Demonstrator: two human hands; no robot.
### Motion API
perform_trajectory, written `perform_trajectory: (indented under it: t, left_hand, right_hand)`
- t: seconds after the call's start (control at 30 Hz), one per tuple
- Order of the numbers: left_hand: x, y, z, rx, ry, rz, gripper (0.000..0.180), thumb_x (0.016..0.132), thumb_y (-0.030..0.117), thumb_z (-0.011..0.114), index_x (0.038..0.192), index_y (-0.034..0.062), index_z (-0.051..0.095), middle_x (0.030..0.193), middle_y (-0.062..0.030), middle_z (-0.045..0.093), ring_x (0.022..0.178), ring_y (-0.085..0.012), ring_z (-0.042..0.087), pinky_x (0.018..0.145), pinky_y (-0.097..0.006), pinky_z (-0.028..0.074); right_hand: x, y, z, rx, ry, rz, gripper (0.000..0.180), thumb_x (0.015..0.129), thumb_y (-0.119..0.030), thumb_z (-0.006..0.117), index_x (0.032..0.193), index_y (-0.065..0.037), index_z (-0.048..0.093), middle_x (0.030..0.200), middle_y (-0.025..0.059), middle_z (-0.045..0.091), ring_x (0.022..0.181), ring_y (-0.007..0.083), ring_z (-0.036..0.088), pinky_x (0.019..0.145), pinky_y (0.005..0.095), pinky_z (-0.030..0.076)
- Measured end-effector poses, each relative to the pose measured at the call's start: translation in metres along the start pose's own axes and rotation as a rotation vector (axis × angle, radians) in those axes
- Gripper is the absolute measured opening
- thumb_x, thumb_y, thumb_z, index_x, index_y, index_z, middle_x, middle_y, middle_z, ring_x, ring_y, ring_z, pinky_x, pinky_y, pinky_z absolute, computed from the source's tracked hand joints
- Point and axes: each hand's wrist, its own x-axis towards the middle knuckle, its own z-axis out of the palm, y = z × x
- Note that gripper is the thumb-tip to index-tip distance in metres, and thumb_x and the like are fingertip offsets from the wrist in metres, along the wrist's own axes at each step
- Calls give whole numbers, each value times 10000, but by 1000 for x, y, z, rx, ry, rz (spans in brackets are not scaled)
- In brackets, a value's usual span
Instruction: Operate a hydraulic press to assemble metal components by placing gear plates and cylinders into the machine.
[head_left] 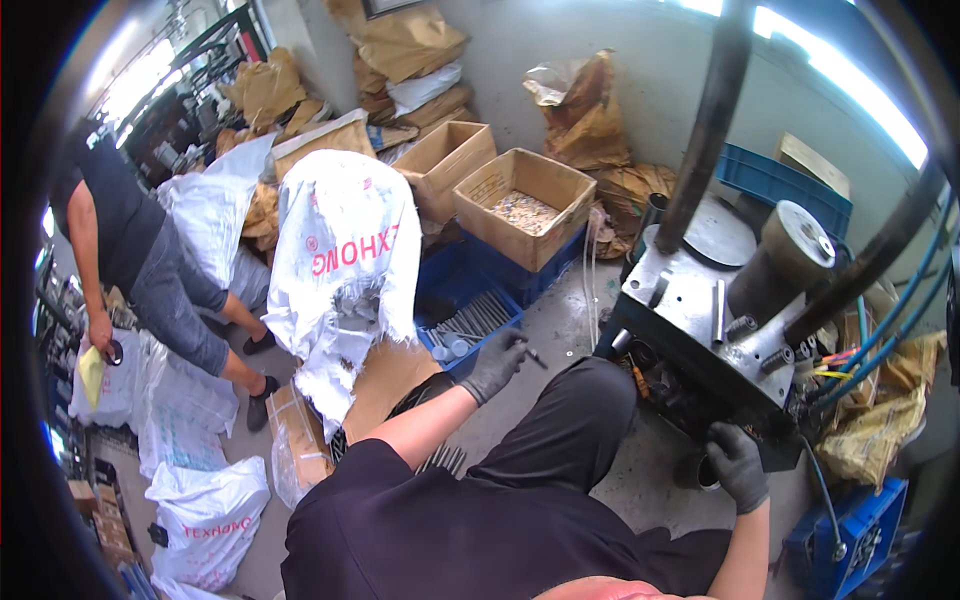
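My left hand, in a dark grey glove, is closed on a short dark metal rod that sticks out past the fingers. It is above the floor, beside a blue crate that holds many metal rods and a few round pale pieces. My right hand, gloved likewise, is curled in front of the lower edge of a steel press, close to a dark cylindrical cup. Whatever the right fingers grip, if anything, is hidden. On the press plate stand an upright pin and a thick cylinder.
A cardboard box with small pale pieces stands beyond the crate. A white woven sack lies over cardboard at the left. Farther left, another person stands among sacks. Blue hoses and a blue crate are on the right.
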Motion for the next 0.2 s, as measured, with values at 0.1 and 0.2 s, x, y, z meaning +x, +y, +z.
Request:
perform_trajectory:
  t: [0.1, 0.2]
  left_hand:
    - [11, 105, 40, 354, -223, 654, 158, 948, 118, 755, 1070, 45, 685, 802, -106, 678, 677, -212, 682, 621, -341, 543]
    - [5, 170, 92, 428, -422, 984, 232, 869, 103, 830, 1054, 59, 699, 833, -197, 688, 743, -340, 713, 685, -399, 576]
  right_hand:
    - [13, -10, 3, -35, 157, -103, 401, 886, -39, 721, 1279, -16, 645, 1181, 214, 686, 1056, 397, 697, 917, 410, 563]
    - [25, -8, 5, 67, 223, -19, 535, 918, -30, 700, 1432, -55, 555, 1291, 203, 654, 1101, 303, 714, 942, 406, 563]
